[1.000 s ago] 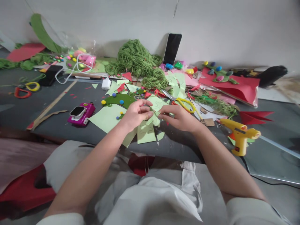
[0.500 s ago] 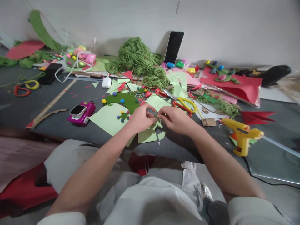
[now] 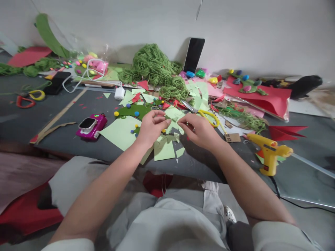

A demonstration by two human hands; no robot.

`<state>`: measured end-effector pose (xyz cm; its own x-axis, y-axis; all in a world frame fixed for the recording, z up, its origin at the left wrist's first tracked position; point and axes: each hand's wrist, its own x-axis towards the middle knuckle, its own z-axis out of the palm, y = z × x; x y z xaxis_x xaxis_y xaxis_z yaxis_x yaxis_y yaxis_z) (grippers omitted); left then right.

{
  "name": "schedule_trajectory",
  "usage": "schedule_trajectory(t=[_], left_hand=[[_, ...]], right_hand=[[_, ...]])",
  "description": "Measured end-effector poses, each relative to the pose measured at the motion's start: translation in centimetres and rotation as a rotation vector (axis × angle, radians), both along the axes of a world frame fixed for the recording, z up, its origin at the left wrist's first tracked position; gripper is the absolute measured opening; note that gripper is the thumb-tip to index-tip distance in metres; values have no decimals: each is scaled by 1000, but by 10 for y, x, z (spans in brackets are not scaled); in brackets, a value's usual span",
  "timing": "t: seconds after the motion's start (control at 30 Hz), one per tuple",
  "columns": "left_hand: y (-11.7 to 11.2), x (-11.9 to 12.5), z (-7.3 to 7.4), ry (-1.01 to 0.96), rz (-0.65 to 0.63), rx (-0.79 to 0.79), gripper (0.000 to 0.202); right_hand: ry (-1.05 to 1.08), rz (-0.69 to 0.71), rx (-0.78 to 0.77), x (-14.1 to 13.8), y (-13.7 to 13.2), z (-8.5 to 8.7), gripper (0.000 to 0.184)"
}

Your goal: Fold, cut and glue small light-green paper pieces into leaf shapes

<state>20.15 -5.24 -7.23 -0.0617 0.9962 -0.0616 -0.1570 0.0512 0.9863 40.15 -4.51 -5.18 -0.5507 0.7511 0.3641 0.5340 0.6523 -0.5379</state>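
Between my hands is a small light green paper cutout (image 3: 172, 127) with pointed parts. My left hand (image 3: 151, 128) has its thumb against the cutout's left side, the fingers loosely curled. From the right, my right hand (image 3: 196, 128) pinches the cutout's edge between thumb and forefinger. Below it lies a light green paper square (image 3: 164, 150) with small scraps. Beside my left hand are a dark green felt piece (image 3: 130, 111) with coloured pompoms and a light green sheet (image 3: 119, 131). Yellow-and-orange scissors (image 3: 209, 116) lie behind my right hand, partly covered by it.
A yellow glue gun (image 3: 270, 153) with a cord rests at the right. At left are a purple device (image 3: 91, 127) and other scissors (image 3: 30, 97). Green yarn (image 3: 151, 64) is heaped at the back near a propped phone (image 3: 194, 54). Red paper (image 3: 272, 96) lies back right.
My hands have moved slightly apart, and more of the light green paper cutout shows between them. My right hand now covers more of the scissors' orange handle.
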Motion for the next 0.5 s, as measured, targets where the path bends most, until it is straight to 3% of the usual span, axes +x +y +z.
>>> schedule_trajectory(t=[0.23, 0.5], left_hand=[[3, -3, -5, -53, -69, 25, 38], [4, -19, 6, 148, -381, -14, 40]], right_hand=[[80, 66, -94, -1, -1, 0, 13], [46, 215, -87, 10, 8, 1, 15]])
